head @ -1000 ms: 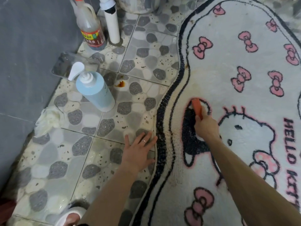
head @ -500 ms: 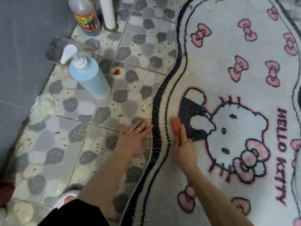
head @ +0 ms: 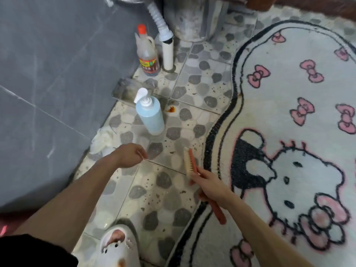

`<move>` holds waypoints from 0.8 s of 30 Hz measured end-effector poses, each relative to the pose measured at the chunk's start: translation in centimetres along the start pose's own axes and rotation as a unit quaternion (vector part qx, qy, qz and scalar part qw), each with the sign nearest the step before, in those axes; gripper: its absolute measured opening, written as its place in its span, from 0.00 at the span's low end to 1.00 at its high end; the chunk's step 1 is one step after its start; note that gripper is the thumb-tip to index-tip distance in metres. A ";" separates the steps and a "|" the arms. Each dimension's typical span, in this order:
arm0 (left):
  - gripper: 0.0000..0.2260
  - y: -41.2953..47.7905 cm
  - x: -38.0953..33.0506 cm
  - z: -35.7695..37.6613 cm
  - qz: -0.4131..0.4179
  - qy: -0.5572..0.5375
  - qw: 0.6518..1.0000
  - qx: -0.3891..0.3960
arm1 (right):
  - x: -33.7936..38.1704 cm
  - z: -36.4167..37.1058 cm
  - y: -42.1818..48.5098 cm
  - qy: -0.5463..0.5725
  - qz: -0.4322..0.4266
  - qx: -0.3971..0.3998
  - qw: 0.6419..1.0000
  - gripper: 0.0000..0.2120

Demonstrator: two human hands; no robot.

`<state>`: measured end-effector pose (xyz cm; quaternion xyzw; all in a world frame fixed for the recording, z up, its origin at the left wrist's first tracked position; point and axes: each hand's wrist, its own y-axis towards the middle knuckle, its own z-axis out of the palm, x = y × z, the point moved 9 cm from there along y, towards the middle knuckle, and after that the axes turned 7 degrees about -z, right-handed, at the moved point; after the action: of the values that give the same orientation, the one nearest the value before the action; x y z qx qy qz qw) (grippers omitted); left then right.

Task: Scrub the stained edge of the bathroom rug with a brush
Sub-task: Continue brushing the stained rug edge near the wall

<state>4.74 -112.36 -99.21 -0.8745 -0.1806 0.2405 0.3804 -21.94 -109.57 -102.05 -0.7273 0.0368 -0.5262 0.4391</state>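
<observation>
On the pebble-tiled floor (head: 134, 191), we are holding the stiff, light brush (head: 189, 163) by its handle in our closed right hand (head: 210, 186), beside the soft rug (head: 279, 116) edge; left hand (head: 129, 155) loosely curled, empty.

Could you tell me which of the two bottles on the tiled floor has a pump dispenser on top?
The pale blue bottle, nearer the left hand. The clear bottle by the white pipe has an orange cap instead.

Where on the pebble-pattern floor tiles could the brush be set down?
Bare tile lies between the left hand, the white slipper and the rug's black edge. It is crowded around the blue pump bottle, clear tray, crumpled white cloth and orange-capped bottle.
</observation>
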 end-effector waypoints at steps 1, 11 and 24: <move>0.10 -0.4 1.5 -2.0 -0.021 -0.034 0.999 -0.025 | 1.3 1.2 0.4 0.008 -0.004 0.010 1.000 0.17; 0.11 -1.0 -6.5 -17.3 0.126 -0.309 0.932 -0.139 | 14.4 5.6 3.8 0.049 -0.075 0.027 0.996 0.16; 0.25 2.4 -7.8 -13.4 0.118 -0.321 0.936 -0.087 | 15.9 3.6 5.4 0.097 -0.069 0.003 0.993 0.18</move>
<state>6.20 -125.55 -90.81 -0.7957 -0.2091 0.5346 0.1932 -9.88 -118.89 -94.28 -0.6720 0.0275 -0.6233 0.3989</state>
